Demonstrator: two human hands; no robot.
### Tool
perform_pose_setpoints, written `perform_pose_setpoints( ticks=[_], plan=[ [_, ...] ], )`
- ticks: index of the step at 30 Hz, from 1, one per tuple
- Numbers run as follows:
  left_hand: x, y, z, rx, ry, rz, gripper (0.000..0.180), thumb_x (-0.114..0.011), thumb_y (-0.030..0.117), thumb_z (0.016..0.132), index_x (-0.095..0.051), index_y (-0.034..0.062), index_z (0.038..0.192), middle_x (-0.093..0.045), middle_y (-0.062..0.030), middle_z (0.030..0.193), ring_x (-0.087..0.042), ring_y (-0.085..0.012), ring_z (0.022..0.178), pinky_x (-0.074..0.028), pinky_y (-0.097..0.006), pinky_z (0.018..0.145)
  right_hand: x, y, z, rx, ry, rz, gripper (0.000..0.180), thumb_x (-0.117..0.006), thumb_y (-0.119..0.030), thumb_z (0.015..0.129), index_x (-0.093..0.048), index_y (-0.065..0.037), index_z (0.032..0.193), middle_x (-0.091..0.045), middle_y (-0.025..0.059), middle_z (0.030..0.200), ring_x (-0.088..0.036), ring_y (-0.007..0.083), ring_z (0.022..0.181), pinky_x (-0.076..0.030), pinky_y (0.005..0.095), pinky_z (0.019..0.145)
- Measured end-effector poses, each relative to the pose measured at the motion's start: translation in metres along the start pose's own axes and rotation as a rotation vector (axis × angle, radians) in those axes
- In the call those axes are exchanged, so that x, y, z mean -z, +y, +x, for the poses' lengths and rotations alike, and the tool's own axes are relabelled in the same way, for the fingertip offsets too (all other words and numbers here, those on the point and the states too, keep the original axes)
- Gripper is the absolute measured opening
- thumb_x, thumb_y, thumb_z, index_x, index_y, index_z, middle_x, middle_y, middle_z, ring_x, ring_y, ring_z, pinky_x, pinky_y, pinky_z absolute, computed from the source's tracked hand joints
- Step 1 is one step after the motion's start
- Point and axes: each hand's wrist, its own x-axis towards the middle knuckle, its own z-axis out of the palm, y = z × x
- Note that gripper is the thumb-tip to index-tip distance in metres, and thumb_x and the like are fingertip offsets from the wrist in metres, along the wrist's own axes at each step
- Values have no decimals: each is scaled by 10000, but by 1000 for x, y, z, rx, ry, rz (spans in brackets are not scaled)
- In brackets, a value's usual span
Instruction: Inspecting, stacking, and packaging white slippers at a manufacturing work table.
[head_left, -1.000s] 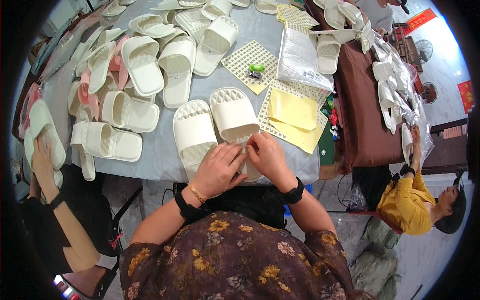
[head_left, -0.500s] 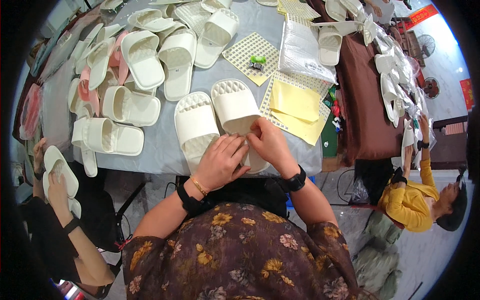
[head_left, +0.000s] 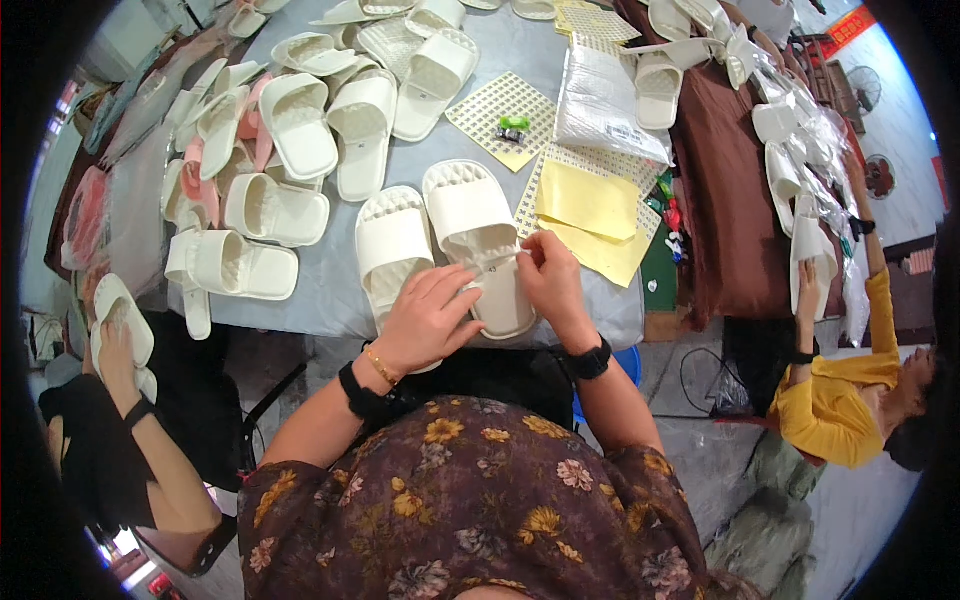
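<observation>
The left hand (head_left: 425,318), fingers slightly spread, is hiding the heel of the left slipper (head_left: 393,242); whether the bunched fingertips of the right hand (head_left: 550,282) are pinching anything, I cannot tell. Both it and the right slipper (head_left: 506,308) are lying on the grey table (head_left: 328,285), toes pointing away, long axes leaning left.

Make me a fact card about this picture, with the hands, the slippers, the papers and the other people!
Slippers: left white textured slide and right white textured slide, side by side
Left hand: over the left slide, fingers reaching to the right one
Right hand: fingertips at the right slide's outer edge; anything tiny held is unclear
Papers: yellow printed sheets, some under plain yellow paper
Left-side person: black top, one hand on a white slipper
Right-side person: yellow top, touching another white slipper
</observation>
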Motion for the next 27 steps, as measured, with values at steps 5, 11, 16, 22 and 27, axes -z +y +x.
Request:
perform_pose_setpoints(
  ticks=[5, 11, 16, 22, 27],
  plan=[
    [19, 5, -31, 294, 94, -24, 357, -761, 228, 804, -665, 67, 1108, -609, -156, 1126, -557, -333, 1099, -450, -449, 932, 13, 15, -19, -68, 45, 225, 110, -637, -61, 880, -620, -7, 974, -610, 80, 724, -558, 144, 625, -475, 300, 604],
    [-9, 4, -6, 417, 123, 106, 561, -683, 473, 843, -641, 104, 1264, -601, -222, 1086, -516, -410, 1089, -383, -495, 981, 12, 19, -26, -9, 56, 272, 76, -626, -58, 923, -597, 2, 959, -608, 22, 786, -545, 78, 687, -460, 240, 628],
    [-21, 4, 33, 547, 132, 112, 644, -690, 486, 834, -571, -29, 1204, -633, -247, 793, -595, -454, 899, -389, -533, 892, 11, 21, -30, 18, 45, 276, 67, -629, -51, 922, -600, 3, 950, -612, 25, 794, -556, 90, 702, -469, 248, 645],
    [6, 3, 23, 499, 194, 88, 576, -693, 489, 825, -587, -37, 1034, -642, -245, 823, -604, -424, 907, -398, -504, 913, 10, 26, -33, -28, 69, 349, 71, -637, -43, 906, -610, 2, 954, -603, 44, 790, -561, 106, 689, -469, 256, 642],
    [79, -35, 40, 504, 226, 185, 563, -684, 526, 827, -600, -22, 924, -611, -230, 750, -596, -407, 769, -447, -503, 792, 13, 25, -31, -52, 73, 372, 49, -615, -37, 922, -604, 4, 947, -592, 25, 792, -536, 82, 682, -462, 244, 628]
  ],
)
